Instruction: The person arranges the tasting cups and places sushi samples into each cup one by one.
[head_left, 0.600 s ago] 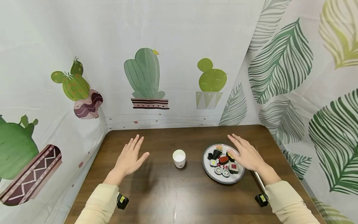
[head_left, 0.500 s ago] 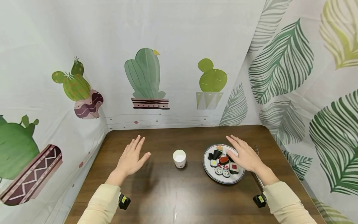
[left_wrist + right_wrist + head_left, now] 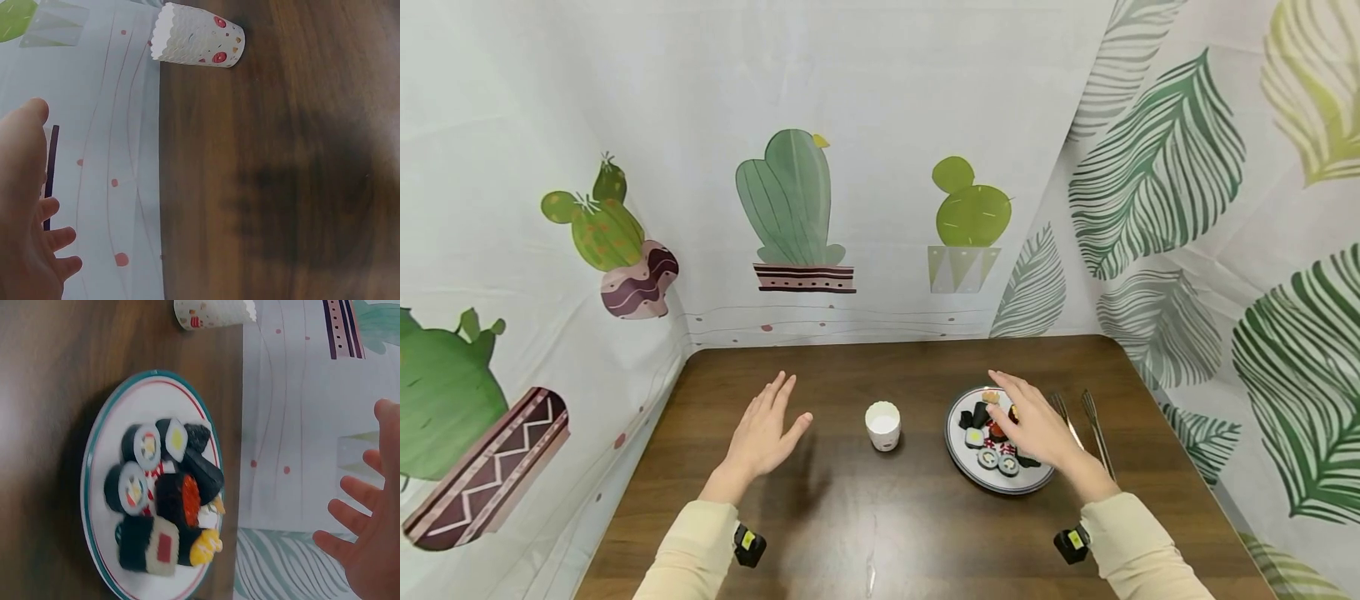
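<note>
In the head view my left hand (image 3: pixel 763 433) hovers over the left half of the table, palm down, fingers straight, holding nothing. Its shadow falls on the wood in the left wrist view. My right hand (image 3: pixel 1033 425) is held over the right part of a round plate (image 3: pixel 958 454), fingers extended, also holding nothing. Several sushi pieces lie on that plate, among them a roll (image 3: pixel 132 487), a red-topped piece (image 3: pixel 182 497) and a yellow-topped piece (image 3: pixel 205 547). From the head camera the right hand covers some of them. Between the hands stands a white paper cup (image 3: pixel 883 427) with a scalloped rim.
Right of the plate, a fork (image 3: pixel 1062 408) and a second slim metal utensil (image 3: pixel 1099 433) lie on the brown wooden table (image 3: pixel 880 517). Cloth printed with cacti and leaves hangs behind the table (image 3: pixel 880 167) and along both sides.
Both hands have drifted inward and slightly nearer the body. The right hand now covers more of the sushi, and the utensils on the right show more fully.
</note>
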`<state>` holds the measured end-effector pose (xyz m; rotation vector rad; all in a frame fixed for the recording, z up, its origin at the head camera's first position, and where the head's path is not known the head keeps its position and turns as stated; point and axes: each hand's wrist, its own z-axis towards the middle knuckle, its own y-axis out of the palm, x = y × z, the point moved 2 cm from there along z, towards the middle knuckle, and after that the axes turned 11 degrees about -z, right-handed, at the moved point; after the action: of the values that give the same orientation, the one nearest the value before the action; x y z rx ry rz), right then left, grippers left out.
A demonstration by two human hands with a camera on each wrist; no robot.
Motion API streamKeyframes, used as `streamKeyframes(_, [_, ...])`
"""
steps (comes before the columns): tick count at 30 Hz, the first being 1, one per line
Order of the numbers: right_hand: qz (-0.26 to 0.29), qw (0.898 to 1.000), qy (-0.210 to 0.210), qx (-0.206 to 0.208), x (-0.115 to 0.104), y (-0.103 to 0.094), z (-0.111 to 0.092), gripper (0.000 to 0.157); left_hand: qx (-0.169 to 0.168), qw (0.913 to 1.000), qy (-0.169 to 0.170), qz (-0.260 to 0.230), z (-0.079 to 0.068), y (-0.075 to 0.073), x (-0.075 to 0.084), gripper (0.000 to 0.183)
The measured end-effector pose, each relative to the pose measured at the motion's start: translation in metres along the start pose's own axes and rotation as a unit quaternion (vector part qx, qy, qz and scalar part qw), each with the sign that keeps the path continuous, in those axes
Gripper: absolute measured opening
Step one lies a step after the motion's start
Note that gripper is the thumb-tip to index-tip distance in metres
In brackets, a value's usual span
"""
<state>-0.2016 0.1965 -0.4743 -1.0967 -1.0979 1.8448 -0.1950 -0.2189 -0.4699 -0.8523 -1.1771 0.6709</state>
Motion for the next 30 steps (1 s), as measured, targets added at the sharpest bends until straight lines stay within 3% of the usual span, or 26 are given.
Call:
streamKeyframes(10, [0.022,0.999,0.002,0.029,-0.018,0.022,0.000,0.056,0.018,0.9996,-0.005,-0.022,-0.002,0.012,0.001,0.067])
streamKeyframes(21, [0.066,0.997,0.044,-0.009,-0.032,0.057,-0.004,0.059,0.028,0.9989,-0.015,-0.036,-0.003,0.024,-0.002,0.067])
streamKeyframes(30, [0.087,0.995,0.042,0.007,-0.046,0.080,-0.003,0.055,0.051,0.9967,-0.025,-0.058,-0.001,0.035,-0.004,0.061])
